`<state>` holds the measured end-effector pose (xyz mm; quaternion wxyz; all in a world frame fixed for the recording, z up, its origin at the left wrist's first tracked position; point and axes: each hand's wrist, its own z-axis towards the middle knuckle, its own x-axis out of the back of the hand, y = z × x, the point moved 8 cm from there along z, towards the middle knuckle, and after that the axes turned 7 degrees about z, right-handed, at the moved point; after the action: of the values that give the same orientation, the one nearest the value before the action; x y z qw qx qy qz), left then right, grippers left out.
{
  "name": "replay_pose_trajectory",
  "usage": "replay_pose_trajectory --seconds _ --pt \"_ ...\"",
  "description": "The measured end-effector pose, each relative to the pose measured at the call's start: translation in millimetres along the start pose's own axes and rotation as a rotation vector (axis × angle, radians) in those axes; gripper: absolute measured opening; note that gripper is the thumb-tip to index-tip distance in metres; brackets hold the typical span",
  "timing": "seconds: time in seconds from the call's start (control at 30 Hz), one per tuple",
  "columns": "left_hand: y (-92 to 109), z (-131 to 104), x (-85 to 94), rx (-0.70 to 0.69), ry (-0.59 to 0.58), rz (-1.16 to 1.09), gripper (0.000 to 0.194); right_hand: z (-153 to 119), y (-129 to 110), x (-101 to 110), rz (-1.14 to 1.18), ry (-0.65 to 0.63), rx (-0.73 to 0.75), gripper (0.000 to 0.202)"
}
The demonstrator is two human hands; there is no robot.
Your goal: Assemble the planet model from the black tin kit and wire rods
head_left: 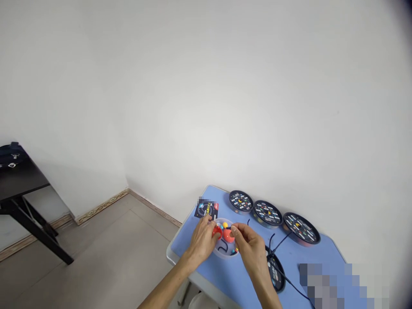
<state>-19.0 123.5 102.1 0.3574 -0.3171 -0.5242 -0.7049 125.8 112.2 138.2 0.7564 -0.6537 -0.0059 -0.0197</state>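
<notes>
The left hand is stretched from the bottom of the frame toward the lower centre, with palm down and fingers bent; it is partly closed, and a red piece is held by thumb and fingers over the left side of a translucent bowl. The right hand is brought in from the lower right, its thumb and index finger drawn together at the bowl's right edge; whether something small is pinched there cannot be told. Inside the bowl a larger red ball, a yellow ball and a black curved strip are seen. On the blue surface, a dark card is printed with yellow characters, too small to be read. Three round tins at the back are marked with small white labels, also unreadable, around a yellow crescent.
</notes>
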Motion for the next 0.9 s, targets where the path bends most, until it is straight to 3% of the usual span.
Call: replay_pose_trajectory --seconds 0.17,0.33,0.43,0.53,0.63,0.7,0.9 --pt "18 -14 34.7 -0.153 0.203 -0.293 0.026 -1 8 -8 0.232 -0.037 -0.195 0.045" --pt "29 -25 46.0 -0.227 0.249 -0.489 0.025 -3 21 -28 0.356 -0.124 -0.306 0.051" --pt "30 -29 51.2 -0.275 0.324 -0.523 0.019 -3 25 -37 0.315 -0.179 -0.312 0.053" --pt "21 -31 55.9 -0.242 0.391 -0.557 0.016 1 13 -33 0.005 -0.216 -0.144 0.048" --pt "4 -31 55.6 -0.13 0.4 -0.585 0.014 2 -3 -26 -0.711 -0.227 0.087 0.037" --pt "-8 -30 52.8 -0.06 0.384 -0.599 0.015 1 1 -26 -1.082 -0.259 0.107 0.031" --pt "-22 -32 39.0 0.039 0.311 -0.672 0.017 5 29 -37 -1.33 -0.303 0.084 0.028"
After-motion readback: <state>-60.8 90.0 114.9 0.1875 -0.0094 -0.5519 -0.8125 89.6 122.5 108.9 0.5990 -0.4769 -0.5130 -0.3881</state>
